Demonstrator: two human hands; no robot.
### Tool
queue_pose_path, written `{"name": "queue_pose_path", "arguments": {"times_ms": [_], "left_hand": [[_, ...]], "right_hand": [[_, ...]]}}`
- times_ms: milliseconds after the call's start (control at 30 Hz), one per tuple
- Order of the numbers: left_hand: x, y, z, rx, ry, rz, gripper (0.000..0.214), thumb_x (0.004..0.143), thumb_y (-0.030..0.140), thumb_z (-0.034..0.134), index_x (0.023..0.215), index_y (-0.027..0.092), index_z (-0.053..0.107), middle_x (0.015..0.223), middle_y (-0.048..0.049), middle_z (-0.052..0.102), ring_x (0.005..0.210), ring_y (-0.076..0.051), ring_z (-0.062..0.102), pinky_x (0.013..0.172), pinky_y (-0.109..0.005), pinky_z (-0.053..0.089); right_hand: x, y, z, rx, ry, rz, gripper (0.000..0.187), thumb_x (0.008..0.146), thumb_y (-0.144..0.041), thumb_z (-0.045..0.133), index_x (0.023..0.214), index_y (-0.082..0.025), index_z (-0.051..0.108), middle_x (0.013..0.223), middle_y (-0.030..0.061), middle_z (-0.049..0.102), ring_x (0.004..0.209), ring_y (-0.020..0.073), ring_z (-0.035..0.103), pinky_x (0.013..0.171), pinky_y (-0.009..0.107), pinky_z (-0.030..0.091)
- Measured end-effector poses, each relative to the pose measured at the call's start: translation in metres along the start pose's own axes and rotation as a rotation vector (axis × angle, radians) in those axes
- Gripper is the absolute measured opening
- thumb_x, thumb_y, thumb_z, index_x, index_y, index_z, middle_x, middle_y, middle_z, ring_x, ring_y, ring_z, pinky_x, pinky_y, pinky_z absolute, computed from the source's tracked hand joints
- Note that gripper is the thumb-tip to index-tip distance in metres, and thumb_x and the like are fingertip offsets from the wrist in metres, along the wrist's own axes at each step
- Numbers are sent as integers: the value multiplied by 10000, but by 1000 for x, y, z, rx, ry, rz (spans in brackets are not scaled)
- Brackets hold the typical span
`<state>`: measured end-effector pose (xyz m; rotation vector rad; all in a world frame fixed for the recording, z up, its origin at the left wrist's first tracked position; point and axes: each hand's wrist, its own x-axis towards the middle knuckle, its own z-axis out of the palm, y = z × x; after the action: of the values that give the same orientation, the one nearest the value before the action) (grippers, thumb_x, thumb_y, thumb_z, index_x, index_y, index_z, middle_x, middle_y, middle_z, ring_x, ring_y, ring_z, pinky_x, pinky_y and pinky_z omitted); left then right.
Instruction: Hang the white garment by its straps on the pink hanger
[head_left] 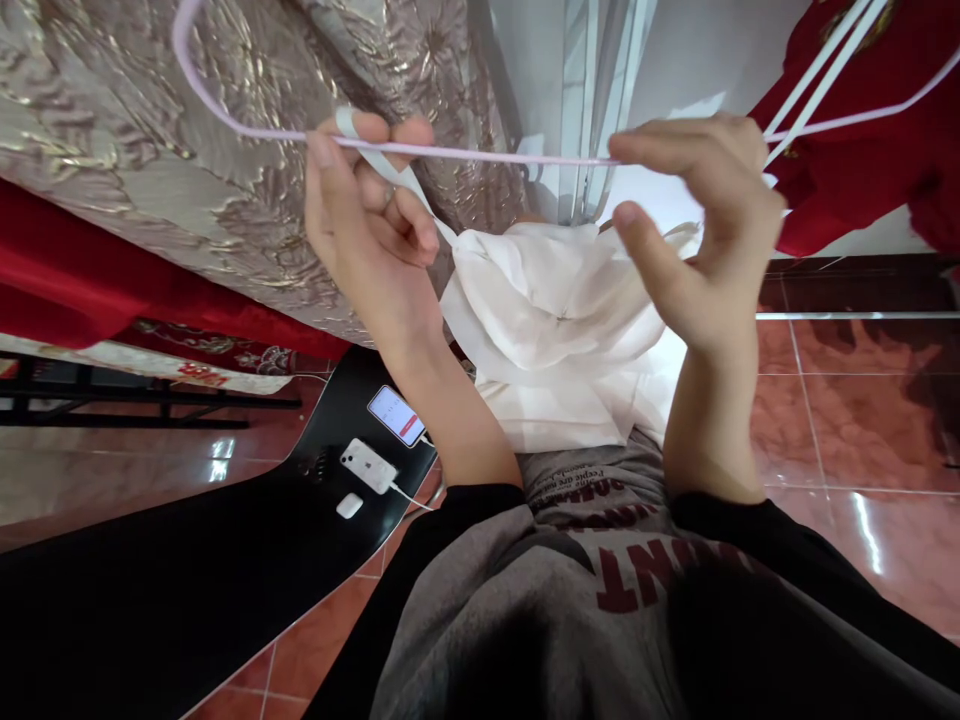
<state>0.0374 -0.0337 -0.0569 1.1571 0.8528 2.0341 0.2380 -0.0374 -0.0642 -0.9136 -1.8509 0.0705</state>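
My left hand (367, 215) is closed in a pinch on the bottom bar of a thin pale pink hanger (487, 153) and on a white strap of a white garment (555, 320). That garment hangs bunched below the bar, between my two forearms. My right hand (694, 230) touches the bar further right, with its fingers curled loosely over it and the thumb held apart beneath. The hanger's curved end rises at the upper left, and its other end runs off to the upper right.
A patterned gold bedcover (187, 130) with red fabric beneath lies to the left. A black table (225, 560) holds two phones (379, 440) and a small white case (349, 505). Red clothing (862, 120) with white hangers hangs at the upper right. Glossy red floor tiles (847, 400) spread below.
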Motion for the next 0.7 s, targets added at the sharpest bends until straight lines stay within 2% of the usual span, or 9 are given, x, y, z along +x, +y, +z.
{"name": "queue_pose_path", "arguments": {"times_ms": [67,133,200,267,367,467,533,600,700], "left_hand": [[0,-2,0,8,3,30,386,1024,124,184,826,123,515,795,-40,643,520,-57,591,364,-138,343],[-1,-4,2,11,23,53,392,1022,110,175,809,138,502,778,-20,621,642,-79,643,353,-133,338],[-2,-5,7,-5,46,65,387,1022,111,175,801,145,491,771,-13,590,795,-108,662,351,-132,345],[-3,-6,11,-25,58,62,385,1024,127,151,805,153,466,795,-13,564,894,-117,649,354,-131,352],[-1,-10,13,-143,54,53,402,1024,164,74,829,154,425,807,-25,524,832,-92,638,359,-144,371],[1,-12,12,-255,4,43,396,1025,183,71,844,144,421,756,-29,465,654,-76,571,360,-169,390],[1,-12,10,-246,-1,18,373,1026,184,101,840,152,423,745,-33,425,631,-90,541,358,-184,385],[1,-10,9,-220,38,-21,359,1024,189,124,835,163,428,755,-42,409,648,-110,544,358,-196,377],[1,-10,8,-224,93,-70,340,1022,215,163,820,166,432,786,-52,425,622,-114,534,359,-196,352]], "right_hand": [[-2,8,-1,98,317,0,213,855,-270,486,1028,-265,611,1045,-14,592,1058,157,538,909,347,445],[-5,20,-5,148,671,81,183,792,-179,546,941,-238,634,959,-30,587,948,132,548,806,306,436],[-7,32,-9,235,795,194,245,703,-36,557,855,-208,643,884,-42,579,854,93,530,754,279,413],[-9,42,-10,366,716,246,281,665,33,511,813,-175,629,783,-19,557,727,69,513,664,255,422],[-9,50,-6,476,588,266,263,699,13,465,865,-168,558,660,-7,483,565,71,488,488,225,389],[-9,48,-3,493,549,253,226,726,-14,487,871,-182,527,649,-16,465,516,74,499,467,226,381],[-9,42,-6,450,497,283,146,762,-57,515,831,-179,557,632,-17,457,461,42,438,451,211,327],[-6,33,-12,391,419,325,105,815,-121,506,788,-163,599,591,-11,445,429,20,374,431,202,247],[2,20,-21,370,352,313,166,829,-135,494,768,-130,649,531,-2,419,421,35,379,431,215,196]]}}
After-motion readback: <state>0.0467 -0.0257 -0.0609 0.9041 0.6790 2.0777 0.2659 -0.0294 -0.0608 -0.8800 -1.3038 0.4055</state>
